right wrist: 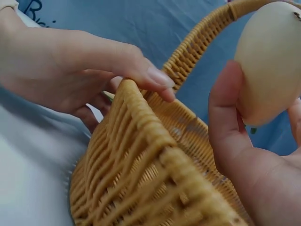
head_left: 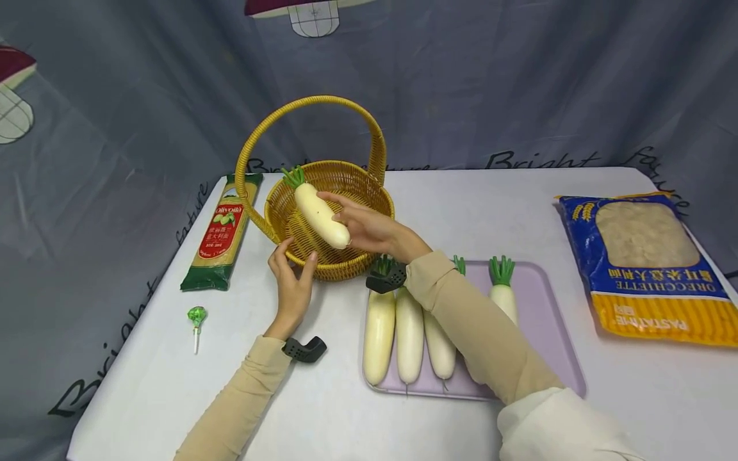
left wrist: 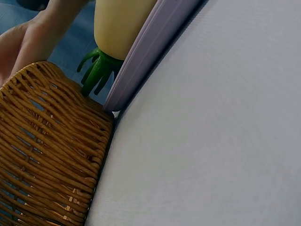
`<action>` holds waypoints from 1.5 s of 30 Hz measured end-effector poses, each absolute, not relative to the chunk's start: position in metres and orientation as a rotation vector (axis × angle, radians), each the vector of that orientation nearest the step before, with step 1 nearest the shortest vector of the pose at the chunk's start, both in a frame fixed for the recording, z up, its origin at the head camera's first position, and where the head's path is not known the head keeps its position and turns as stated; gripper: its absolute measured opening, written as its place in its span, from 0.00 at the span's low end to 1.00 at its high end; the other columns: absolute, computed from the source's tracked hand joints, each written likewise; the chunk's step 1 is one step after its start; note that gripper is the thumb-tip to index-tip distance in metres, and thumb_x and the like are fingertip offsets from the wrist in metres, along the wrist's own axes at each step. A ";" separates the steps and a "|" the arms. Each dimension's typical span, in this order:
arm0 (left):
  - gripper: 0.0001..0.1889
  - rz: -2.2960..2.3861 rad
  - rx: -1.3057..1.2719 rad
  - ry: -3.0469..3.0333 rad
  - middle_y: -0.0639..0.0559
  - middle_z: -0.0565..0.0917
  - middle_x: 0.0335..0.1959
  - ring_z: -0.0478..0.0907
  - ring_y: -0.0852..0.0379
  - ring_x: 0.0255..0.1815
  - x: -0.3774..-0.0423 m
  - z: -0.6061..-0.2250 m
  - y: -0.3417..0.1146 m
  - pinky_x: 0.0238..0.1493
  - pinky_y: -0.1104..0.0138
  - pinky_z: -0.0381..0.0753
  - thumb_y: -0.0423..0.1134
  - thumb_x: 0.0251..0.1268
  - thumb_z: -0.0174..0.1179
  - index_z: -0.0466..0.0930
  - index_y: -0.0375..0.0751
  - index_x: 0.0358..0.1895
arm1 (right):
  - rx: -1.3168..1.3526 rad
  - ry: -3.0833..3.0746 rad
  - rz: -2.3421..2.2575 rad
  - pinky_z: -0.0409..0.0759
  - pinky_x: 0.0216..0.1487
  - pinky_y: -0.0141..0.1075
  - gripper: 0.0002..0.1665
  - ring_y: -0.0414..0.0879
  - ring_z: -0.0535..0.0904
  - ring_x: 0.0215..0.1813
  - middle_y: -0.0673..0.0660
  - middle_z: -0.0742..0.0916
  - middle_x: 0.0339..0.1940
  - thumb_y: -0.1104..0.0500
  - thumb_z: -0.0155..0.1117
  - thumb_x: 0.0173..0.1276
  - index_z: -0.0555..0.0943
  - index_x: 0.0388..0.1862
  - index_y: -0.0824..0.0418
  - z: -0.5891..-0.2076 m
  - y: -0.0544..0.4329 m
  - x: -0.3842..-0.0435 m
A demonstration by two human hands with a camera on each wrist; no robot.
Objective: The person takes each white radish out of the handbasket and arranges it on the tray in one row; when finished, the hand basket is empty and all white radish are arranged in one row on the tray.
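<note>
My right hand (head_left: 369,225) holds a white radish (head_left: 320,218) with a green leafy top over the yellow wicker basket (head_left: 377,211). The radish lies tilted, leaves toward the far left. In the right wrist view its pale rounded end (right wrist: 270,61) rests between thumb and fingers. My left hand (head_left: 293,288) grips the near left rim of the basket; the right wrist view shows the thumb over the rim and the fingers outside. Several more white radishes (head_left: 409,339) lie side by side on a lilac tray (head_left: 544,320), partly hidden under my right forearm.
Left of the basket lies a pasta packet (head_left: 219,237) in green and red. A green lollipop (head_left: 196,317) is on the white table (head_left: 323,416) nearer the front left. At the far right sits a blue and orange pasta bag (head_left: 646,256). A grey curtain (head_left: 461,83) hangs behind.
</note>
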State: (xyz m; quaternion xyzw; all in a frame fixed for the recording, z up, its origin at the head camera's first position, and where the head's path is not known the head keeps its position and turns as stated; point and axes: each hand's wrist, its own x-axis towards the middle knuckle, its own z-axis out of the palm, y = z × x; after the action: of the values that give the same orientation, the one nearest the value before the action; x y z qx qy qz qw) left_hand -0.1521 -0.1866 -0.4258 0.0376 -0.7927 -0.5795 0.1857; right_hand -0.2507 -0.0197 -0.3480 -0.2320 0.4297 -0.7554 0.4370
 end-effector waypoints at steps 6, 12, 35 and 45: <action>0.30 -1.636 0.095 -2.239 0.42 0.47 0.62 0.57 0.39 0.58 -0.149 -0.426 -0.189 0.57 0.53 0.59 0.49 0.65 0.50 0.50 0.45 0.65 | -0.554 1.098 -1.881 0.69 0.38 0.35 0.34 0.44 0.69 0.41 0.53 0.66 0.57 0.65 0.41 0.66 0.53 0.69 0.42 -0.339 0.003 -0.242; 0.30 -1.655 0.065 -2.231 0.42 0.46 0.62 0.57 0.39 0.59 -0.149 -0.427 -0.188 0.56 0.55 0.59 0.48 0.66 0.49 0.49 0.43 0.65 | -0.581 1.171 -1.901 0.72 0.40 0.35 0.34 0.44 0.71 0.43 0.53 0.65 0.58 0.65 0.41 0.65 0.53 0.68 0.45 -0.325 0.035 -0.228; 0.29 -1.646 0.032 -2.232 0.39 0.46 0.62 0.60 0.47 0.50 -0.152 -0.429 -0.188 0.50 0.61 0.61 0.48 0.65 0.50 0.49 0.48 0.65 | -0.450 2.145 -1.464 0.73 0.42 0.32 0.34 0.36 0.74 0.48 0.54 0.70 0.54 0.62 0.46 0.71 0.48 0.71 0.44 -0.357 0.256 -0.137; 0.30 -1.625 0.044 -2.247 0.40 0.47 0.62 0.61 0.46 0.49 -0.152 -0.428 -0.189 0.49 0.64 0.62 0.49 0.65 0.49 0.49 0.44 0.66 | -0.251 2.420 -1.163 0.76 0.37 0.31 0.35 0.31 0.75 0.43 0.54 0.72 0.51 0.57 0.52 0.68 0.50 0.70 0.45 -0.388 0.293 -0.088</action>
State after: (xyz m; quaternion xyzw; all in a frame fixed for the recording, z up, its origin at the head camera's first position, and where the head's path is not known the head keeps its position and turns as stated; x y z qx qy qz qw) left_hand -0.1521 -0.1889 -0.4283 0.0156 -0.7965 -0.5761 0.1830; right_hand -0.0879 0.2927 -0.3883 -0.0906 0.8754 -0.4206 0.2205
